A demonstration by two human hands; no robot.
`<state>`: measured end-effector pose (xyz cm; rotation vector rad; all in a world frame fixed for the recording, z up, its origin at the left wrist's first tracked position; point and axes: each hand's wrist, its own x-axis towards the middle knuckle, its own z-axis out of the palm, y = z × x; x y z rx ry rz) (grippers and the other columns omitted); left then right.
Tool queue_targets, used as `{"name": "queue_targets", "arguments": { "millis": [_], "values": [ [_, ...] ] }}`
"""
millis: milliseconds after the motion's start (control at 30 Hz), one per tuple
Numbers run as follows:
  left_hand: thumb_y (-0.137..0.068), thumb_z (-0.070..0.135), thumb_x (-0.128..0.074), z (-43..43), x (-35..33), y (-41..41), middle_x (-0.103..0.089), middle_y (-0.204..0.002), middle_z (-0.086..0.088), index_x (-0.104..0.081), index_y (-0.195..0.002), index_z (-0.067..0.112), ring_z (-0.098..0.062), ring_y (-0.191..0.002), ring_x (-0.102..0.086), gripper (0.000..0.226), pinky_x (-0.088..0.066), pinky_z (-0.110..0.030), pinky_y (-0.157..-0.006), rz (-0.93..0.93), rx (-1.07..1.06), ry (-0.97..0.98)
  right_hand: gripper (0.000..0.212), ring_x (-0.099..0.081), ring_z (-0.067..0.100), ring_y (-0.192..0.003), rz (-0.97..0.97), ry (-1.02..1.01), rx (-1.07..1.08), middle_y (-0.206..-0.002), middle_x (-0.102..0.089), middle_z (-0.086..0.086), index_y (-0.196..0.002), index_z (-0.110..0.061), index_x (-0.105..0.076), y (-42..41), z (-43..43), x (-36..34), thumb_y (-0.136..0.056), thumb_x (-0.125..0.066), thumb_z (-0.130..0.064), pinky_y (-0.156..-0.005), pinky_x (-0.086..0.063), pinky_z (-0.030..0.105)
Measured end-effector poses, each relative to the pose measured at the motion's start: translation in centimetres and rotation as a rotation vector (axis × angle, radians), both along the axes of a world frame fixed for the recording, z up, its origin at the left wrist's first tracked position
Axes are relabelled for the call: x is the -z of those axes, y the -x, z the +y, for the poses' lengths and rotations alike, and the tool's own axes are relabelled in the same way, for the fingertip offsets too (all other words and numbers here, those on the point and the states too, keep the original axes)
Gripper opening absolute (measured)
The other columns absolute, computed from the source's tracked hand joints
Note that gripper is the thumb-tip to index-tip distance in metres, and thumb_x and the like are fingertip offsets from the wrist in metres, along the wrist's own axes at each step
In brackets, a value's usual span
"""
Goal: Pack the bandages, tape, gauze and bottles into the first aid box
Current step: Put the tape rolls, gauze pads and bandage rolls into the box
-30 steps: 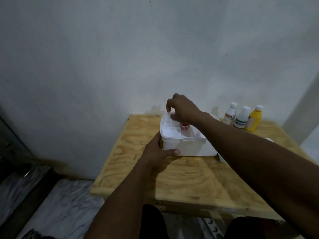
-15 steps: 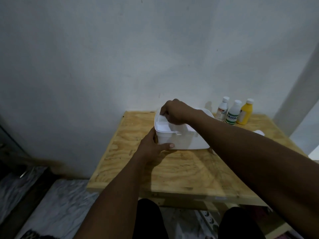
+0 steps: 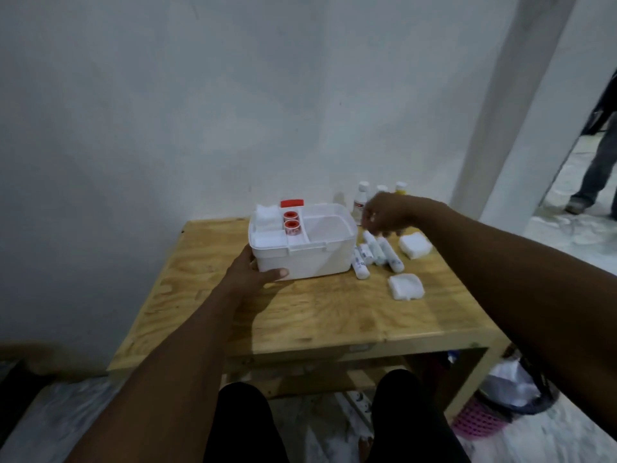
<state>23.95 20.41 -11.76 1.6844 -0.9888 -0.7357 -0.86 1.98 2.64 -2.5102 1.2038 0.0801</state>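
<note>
The white first aid box (image 3: 314, 259) stands open on the wooden table (image 3: 320, 315). Its inner tray holds two red-cored tape rolls (image 3: 291, 224) and white gauze (image 3: 266, 218). My left hand (image 3: 253, 272) grips the box's near left corner. My right hand (image 3: 387, 212) hovers to the right of the box, fingers apart and holding nothing, just above several rolled bandages (image 3: 377, 253). Two white gauze pads lie on the table, one (image 3: 415, 246) right of the bandages, one (image 3: 405, 287) nearer me. Three bottles (image 3: 361, 202) stand by the wall, partly hidden behind my right hand.
A red lid part (image 3: 292, 203) shows behind the box. A white wall rises behind the table. Under the table's right side sit a pink basket (image 3: 477, 421) and a white bag (image 3: 510, 384). A person's legs (image 3: 597, 168) stand at the far right doorway.
My right hand left the box's tray and moved right, over the bandages. The view swung right and down, revealing bandages and gauze pads. My left hand still holds the box.
</note>
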Motion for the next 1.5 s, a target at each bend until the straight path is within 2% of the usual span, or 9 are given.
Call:
{"name": "queue_targets", "arguments": {
  "millis": [233,433,567,667,833,933,1067,1367,1500],
  "values": [
    [-0.078,0.022,-0.089,0.2,-0.2,0.6,-0.054,-0.150,-0.003,-0.039,-0.156,0.024,-0.024,-0.132,-0.052,0.092,-0.049,-0.037,-0.096,0.015,-0.002,0.014,0.040,-0.071,0.017,-0.090,0.291,-0.197,0.113,-0.094,-0.072,0.002,-0.110,-0.007,-0.069,5.7,0.4,3.2,-0.075,-0.081,-0.022,-0.067,-0.060,0.032],
    [-0.078,0.021,-0.090,0.3,-0.3,0.6,-0.054,-0.150,-0.003,-0.040,-0.155,0.024,-0.021,-0.126,-0.053,0.092,-0.052,-0.037,-0.095,0.025,0.001,0.022,0.058,-0.071,0.021,-0.096,0.449,-0.039,0.086,-0.104,-0.073,0.010,-0.113,-0.004,-0.069,5.3,0.9,5.8,-0.069,-0.086,-0.037,-0.071,-0.061,0.032],
    [-0.078,0.021,-0.090,0.3,-0.3,0.7,-0.054,-0.150,-0.002,-0.040,-0.155,0.025,-0.019,-0.124,-0.053,0.092,-0.054,-0.038,-0.095,0.033,0.008,0.025,0.055,-0.072,0.017,-0.087,0.501,0.007,0.086,-0.106,-0.074,0.009,-0.113,-0.007,-0.070,4.3,1.1,5.5,-0.072,-0.083,-0.041,-0.054,-0.051,0.022],
    [-0.076,0.026,-0.091,0.4,-0.3,0.7,-0.054,-0.149,0.000,-0.038,-0.156,0.027,-0.019,-0.127,-0.053,0.096,-0.052,-0.034,-0.094,0.020,0.001,0.025,0.042,-0.067,0.012,-0.072,0.521,-0.032,0.075,-0.104,-0.073,0.007,-0.113,-0.008,-0.069,4.0,1.0,5.5,-0.080,-0.077,-0.033,-0.058,-0.055,0.025],
    [-0.075,0.029,-0.092,0.6,-0.5,0.9,-0.056,-0.147,0.003,-0.038,-0.156,0.028,-0.018,-0.125,-0.054,0.098,-0.050,-0.036,-0.099,-0.001,0.001,0.022,0.012,-0.061,0.022,-0.077,0.205,-0.360,0.037,-0.099,-0.071,0.013,-0.090,-0.013,-0.064,2.4,0.2,0.3,-0.083,-0.074,-0.010,-0.062,-0.052,0.030],
    [-0.074,0.030,-0.092,0.7,-0.5,0.9,-0.058,-0.143,0.004,-0.040,-0.155,0.027,-0.020,-0.128,-0.056,0.096,-0.054,-0.036,-0.099,-0.003,0.003,0.017,0.014,-0.055,0.021,-0.071,-0.038,-0.340,-0.068,-0.085,-0.071,0.008,-0.080,-0.015,-0.062,-1.0,1.2,-4.5,-0.087,-0.071,-0.008,-0.058,-0.046,0.029],
    [-0.076,0.009,-0.090,0.9,-0.4,1.2,-0.062,-0.131,0.005,-0.044,-0.151,0.023,-0.019,-0.117,-0.062,0.089,-0.058,-0.015,-0.067,0.073,0.009,0.023,0.009,-0.063,0.013,-0.074,-0.270,-0.120,-0.262,-0.085,-0.072,0.002,-0.092,-0.012,-0.067,-8.1,4.7,-5.5,-0.085,-0.073,-0.013,-0.060,-0.051,0.027],
    [-0.081,0.005,-0.085,0.7,-0.4,1.5,-0.059,-0.109,0.015,-0.042,-0.150,0.022,-0.001,-0.090,-0.057,0.083,-0.049,-0.004,-0.053,0.030,-0.014,0.014,0.008,-0.067,0.025,-0.095,-0.254,0.074,-0.351,-0.097,-0.073,0.006,-0.089,-0.009,-0.075,-14.3,6.7,2.1,-0.081,-0.073,-0.011,-0.085,-0.056,0.038],
    [-0.079,0.014,-0.089,0.4,0.0,0.9,-0.060,-0.118,0.011,-0.042,-0.150,0.028,-0.015,-0.108,-0.063,0.086,-0.051,-0.006,-0.057,0.015,-0.026,0.019,0.013,-0.064,0.022,-0.095,-0.271,0.254,-0.397,-0.101,-0.068,0.003,-0.094,-0.015,-0.078,-14.1,7.1,2.9,-0.085,-0.069,-0.017,-0.081,-0.054,0.035]
  ]
}}
